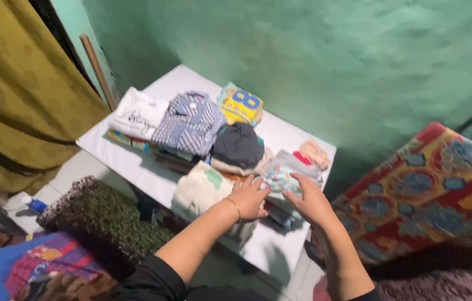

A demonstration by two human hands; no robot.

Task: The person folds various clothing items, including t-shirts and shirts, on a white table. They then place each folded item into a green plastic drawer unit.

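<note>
Item 1, lower centre of the frame: our left hand (248,197), fingers spread flat, palm down, clasping nothing; it rests on the edge of a small pale patterned garment (279,179) and on the cream folded piece (202,189) beside it.

Item 2, just right of it: our right hand (310,199), likewise splayed open and gripping nothing, pressing the right side of that same garment. The garment lies at the near right edge of the white table (135,161), between the two hands.

Handling note: we judge the work in hand to be flattening or squaring this piece. It is best done with both palms kept flat, stroking outward from the middle so creases run off the edges, and with the cloth kept clear of the table's near lip, where it could slide off.

Item 3, centre: dark grey folded piece (238,145) on a stack; pink and red bits (313,153) to its right.

Item 4, upper centre: blue striped shirt (188,124), white folded garment (138,114), yellow and blue piece (241,106).

Item 5, backdrop: green wall (330,61); olive curtain (13,95) upper left; red patterned cushion (431,189) right.
</note>
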